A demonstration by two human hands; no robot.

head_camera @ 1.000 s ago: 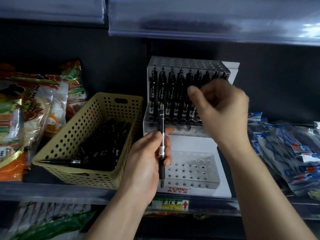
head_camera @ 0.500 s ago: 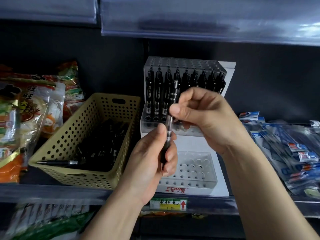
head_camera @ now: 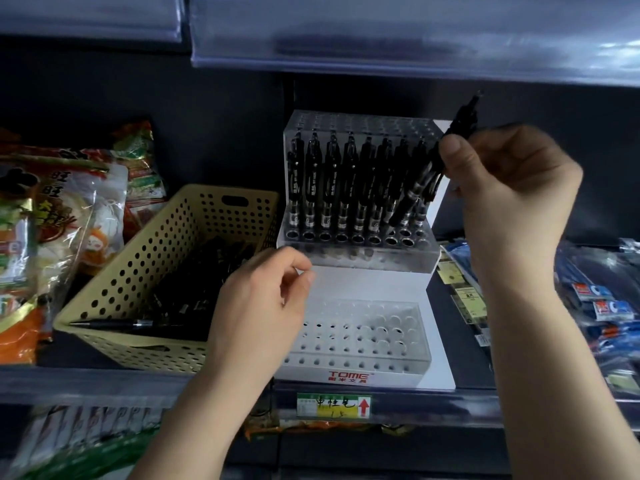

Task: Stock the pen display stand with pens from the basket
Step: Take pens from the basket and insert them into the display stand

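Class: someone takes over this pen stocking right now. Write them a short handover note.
Right hand pinches a black pen, tilted over the right end of the upper tier.
Left hand empty, loosely curled, between basket and lower tier.
Basket holds more pens.
Done: one row of the upper tier nearly full.
Left: seat this pen, then fill the empty lower tier.
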